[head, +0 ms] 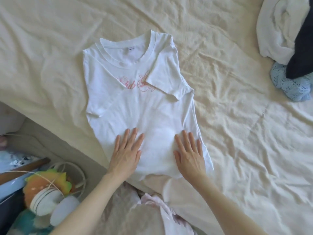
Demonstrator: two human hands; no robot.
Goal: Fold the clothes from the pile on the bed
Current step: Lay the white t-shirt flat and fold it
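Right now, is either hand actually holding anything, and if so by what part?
Nothing is held. The left hand and right hand lie flat, fingers straight, pressing the lower part of the white T-shirt near its hem.

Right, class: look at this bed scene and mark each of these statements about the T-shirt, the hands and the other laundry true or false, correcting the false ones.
1. Both hands lie flat on the white T-shirt. True: the left hand and the right hand press its lower part with straight fingers.
2. The T-shirt has blue lettering. False: the print is pink.
3. One sleeve is folded in over the front. True.
4. The T-shirt lies neck towards the person. False: the neck points away and the hem is nearest.
5. The clothes pile lies beside the left hand. False: it is at the far right of the cream bedsheet.
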